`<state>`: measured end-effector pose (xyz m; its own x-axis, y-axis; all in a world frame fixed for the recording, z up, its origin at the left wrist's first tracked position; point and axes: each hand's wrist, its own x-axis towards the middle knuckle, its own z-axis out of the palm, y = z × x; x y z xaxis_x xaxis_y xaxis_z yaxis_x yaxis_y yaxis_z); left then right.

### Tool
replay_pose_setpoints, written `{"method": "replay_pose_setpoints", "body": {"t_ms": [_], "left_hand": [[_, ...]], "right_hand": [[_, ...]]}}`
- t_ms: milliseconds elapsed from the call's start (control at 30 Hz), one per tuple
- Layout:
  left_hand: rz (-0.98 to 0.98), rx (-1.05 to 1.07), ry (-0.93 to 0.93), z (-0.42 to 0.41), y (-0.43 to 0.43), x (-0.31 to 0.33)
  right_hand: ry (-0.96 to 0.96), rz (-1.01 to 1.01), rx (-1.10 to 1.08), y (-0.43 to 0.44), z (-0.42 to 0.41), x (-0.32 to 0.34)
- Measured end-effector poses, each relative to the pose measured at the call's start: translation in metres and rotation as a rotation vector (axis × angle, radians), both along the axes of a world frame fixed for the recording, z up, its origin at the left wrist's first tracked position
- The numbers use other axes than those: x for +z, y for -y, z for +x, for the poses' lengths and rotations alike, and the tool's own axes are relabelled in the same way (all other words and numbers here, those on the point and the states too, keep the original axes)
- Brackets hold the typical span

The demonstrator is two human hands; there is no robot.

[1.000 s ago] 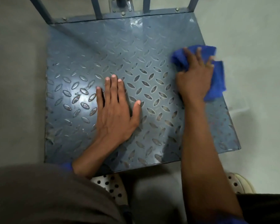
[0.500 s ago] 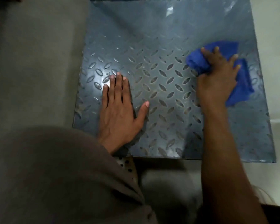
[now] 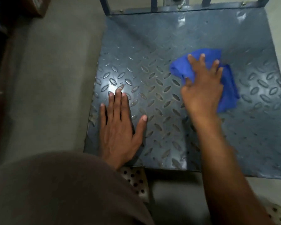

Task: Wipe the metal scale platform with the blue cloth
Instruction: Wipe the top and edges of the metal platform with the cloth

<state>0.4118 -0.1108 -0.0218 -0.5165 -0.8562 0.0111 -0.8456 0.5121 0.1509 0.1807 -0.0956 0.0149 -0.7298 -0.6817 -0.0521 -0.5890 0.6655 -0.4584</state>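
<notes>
- Two hands are being applied to the metal scale platform (image 3: 152, 51), which is sitting on the grey floor (image 3: 47, 78) with its upright frame bars (image 3: 154, 4) at the far edge.
- The blue cloth (image 3: 229, 90) is being pressed onto the tread plate right of centre, about mid-depth, by the right hand (image 3: 203, 95). The fingers are being laid spread and nearly straight over the bunched fabric. The cloth is being pinned down, not clenched in a fist.
- The left hand (image 3: 118, 127) is being rested palm-down on the near-left part of the plate, fingers straight and released, with nothing being grasped. It is probably being used as a brace.
- Progress is being judged as mid-task: wiping contact is being made, and the slight blur at the right hand suggests a stroke under way.
- No boundary between cleaned and uncleaned metal is being shown — the glare by the left fingertips and along the far strip cannot be read either way.
- The following is being treated as likely outstanding: the left half, including the patch under the left hand, the near edge, and the strip below the frame bars.
</notes>
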Motion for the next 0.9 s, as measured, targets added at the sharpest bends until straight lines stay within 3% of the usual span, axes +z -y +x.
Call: {"method": "replay_pose_setpoints", "body": {"t_ms": [100,200,267,333,433,467,533,667,767,833,900], "left_hand": [[-0.020,0.036,-0.020,0.006,-0.010,-0.004],[-0.039,0.039,-0.068,0.016,-0.019,-0.009],[-0.064,0.065,-0.089,0.022,-0.023,-0.009],[-0.071,0.093,-0.096,0.025,-0.025,-0.006],[-0.061,0.130,-0.088,0.022,-0.029,-0.006],[-0.071,0.146,-0.083,0.019,-0.030,-0.004],[-0.064,0.159,-0.094,0.018,-0.031,-0.005],[-0.110,0.026,0.105,0.034,-0.016,-0.028],[-0.013,0.039,0.231,0.029,-0.014,-0.020],[-0.028,0.092,0.118,0.020,-0.020,-0.007],[-0.083,0.064,-0.036,0.014,-0.026,-0.004]], "right_hand": [[0.052,-0.130,0.309,0.037,0.074,-0.006],[0.311,-0.233,0.554,0.066,0.120,0.002],[0.368,-0.354,0.500,0.067,0.113,0.013],[0.237,-0.400,0.313,0.052,0.086,0.019],[0.065,-0.096,0.121,0.030,0.047,0.010],[0.025,0.026,0.135,0.028,0.051,0.006],[0.013,0.047,0.222,0.034,0.080,0.002],[0.324,-0.109,0.520,0.076,0.160,0.013],[0.613,-0.238,0.648,0.087,0.171,0.025],[0.657,-0.338,0.604,0.072,0.144,0.032],[0.564,-0.400,0.495,0.044,0.107,0.030]]}}
